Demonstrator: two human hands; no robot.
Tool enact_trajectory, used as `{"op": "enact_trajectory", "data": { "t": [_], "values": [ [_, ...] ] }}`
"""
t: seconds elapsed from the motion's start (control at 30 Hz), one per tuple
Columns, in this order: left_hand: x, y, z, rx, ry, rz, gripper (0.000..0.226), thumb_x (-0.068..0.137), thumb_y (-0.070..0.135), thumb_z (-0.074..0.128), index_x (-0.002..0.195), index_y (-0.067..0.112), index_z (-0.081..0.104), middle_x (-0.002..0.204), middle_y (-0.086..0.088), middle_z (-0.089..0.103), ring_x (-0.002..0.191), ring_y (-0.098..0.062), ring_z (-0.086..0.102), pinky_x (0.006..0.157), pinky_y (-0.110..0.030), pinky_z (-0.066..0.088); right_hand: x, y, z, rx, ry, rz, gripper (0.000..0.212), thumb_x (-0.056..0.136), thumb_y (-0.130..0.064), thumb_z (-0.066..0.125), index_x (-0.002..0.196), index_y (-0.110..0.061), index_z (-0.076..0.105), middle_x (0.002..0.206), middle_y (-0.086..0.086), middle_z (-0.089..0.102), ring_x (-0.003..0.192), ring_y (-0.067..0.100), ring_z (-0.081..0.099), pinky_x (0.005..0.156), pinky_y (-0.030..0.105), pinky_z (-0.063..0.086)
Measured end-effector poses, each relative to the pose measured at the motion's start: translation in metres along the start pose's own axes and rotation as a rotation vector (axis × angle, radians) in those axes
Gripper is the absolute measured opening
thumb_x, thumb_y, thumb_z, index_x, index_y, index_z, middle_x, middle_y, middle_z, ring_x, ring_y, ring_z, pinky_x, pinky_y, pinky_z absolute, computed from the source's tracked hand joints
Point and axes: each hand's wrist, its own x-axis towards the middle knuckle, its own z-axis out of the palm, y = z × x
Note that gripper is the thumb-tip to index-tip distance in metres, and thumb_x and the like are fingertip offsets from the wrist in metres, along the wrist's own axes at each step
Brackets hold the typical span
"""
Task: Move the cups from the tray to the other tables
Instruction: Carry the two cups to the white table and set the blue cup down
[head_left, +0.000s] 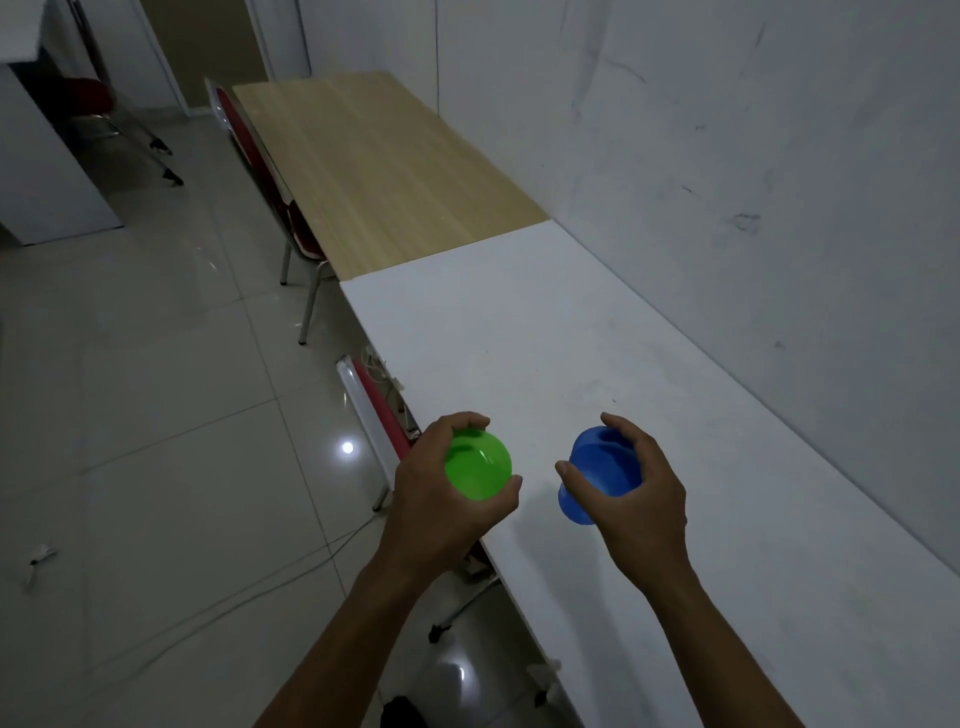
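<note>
Your left fingers (470, 422) clamp the green cup (478, 466), right fingers (621, 431) the blue cup (597, 475), over the white worktop (597, 338). Green hangs at the worktop's edge; set it there and it may tip off.

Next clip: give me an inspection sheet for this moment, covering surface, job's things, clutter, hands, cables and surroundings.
Surface: white table along the wall, bare apart from faint scuffs; wooden table butted against its far end.
Job's things: green cup and blue cup, both held above the white table's near edge; tray not in view.
Clutter: nothing seen on either table.
Hands: left hand grips the green cup; right hand grips the blue cup.
Cables: thin cables run across the tiled floor under the left arm.
Surroundings: red chair tucked beside the wooden table, scuffed white wall, glossy floor tiles.
</note>
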Motion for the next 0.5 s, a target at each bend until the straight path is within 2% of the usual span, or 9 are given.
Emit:
{"op": "enact_trajectory", "data": {
  "t": [0.13, 0.23, 0.33, 0.5],
  "values": [
    [0.036, -0.019, 0.008, -0.012, -0.043, -0.011, 0.066, 0.068, 0.030, 0.091, 0.123, 0.034, 0.056, 0.117, 0.021, 0.062, 0.111, -0.003, 0.059, 0.087, -0.010, 0.047, 0.033, 0.018, 0.019, -0.010, 0.021, 0.029, 0.067, 0.069, -0.033, 0.090, 0.127, -0.038, 0.056, 0.123, -0.025, 0.058, 0.115, -0.002, 0.054, 0.084, 0.010, 0.046],
    [0.057, -0.032, 0.020, -0.024, -0.039, -0.014, 0.070, 0.067, 0.027, 0.092, 0.127, 0.031, 0.055, 0.117, 0.018, 0.062, 0.112, -0.006, 0.060, 0.088, -0.011, 0.047, 0.060, 0.036, 0.031, -0.011, 0.035, 0.049, 0.068, 0.069, -0.032, 0.090, 0.129, -0.032, 0.057, 0.124, -0.020, 0.059, 0.115, -0.001, 0.054, 0.082, 0.006, 0.046],
    [0.075, -0.046, 0.037, 0.001, -0.021, -0.006, 0.073, 0.068, 0.026, 0.092, 0.130, 0.024, 0.054, 0.117, 0.014, 0.063, 0.110, -0.008, 0.061, 0.090, -0.012, 0.046, 0.088, 0.058, 0.042, -0.007, 0.028, 0.057, 0.069, 0.069, -0.030, 0.091, 0.130, -0.028, 0.058, 0.125, -0.016, 0.059, 0.113, -0.007, 0.053, 0.082, 0.001, 0.043],
    [0.101, -0.062, 0.067, 0.037, 0.016, -0.012, 0.076, 0.068, 0.025, 0.092, 0.133, 0.020, 0.052, 0.118, 0.012, 0.062, 0.110, -0.009, 0.062, 0.090, -0.012, 0.047, 0.132, 0.097, 0.058, -0.004, 0.002, 0.053, 0.071, 0.070, -0.030, 0.090, 0.132, -0.025, 0.056, 0.126, -0.014, 0.058, 0.111, -0.014, 0.050, 0.082, 0.001, 0.042]
  ]
}}
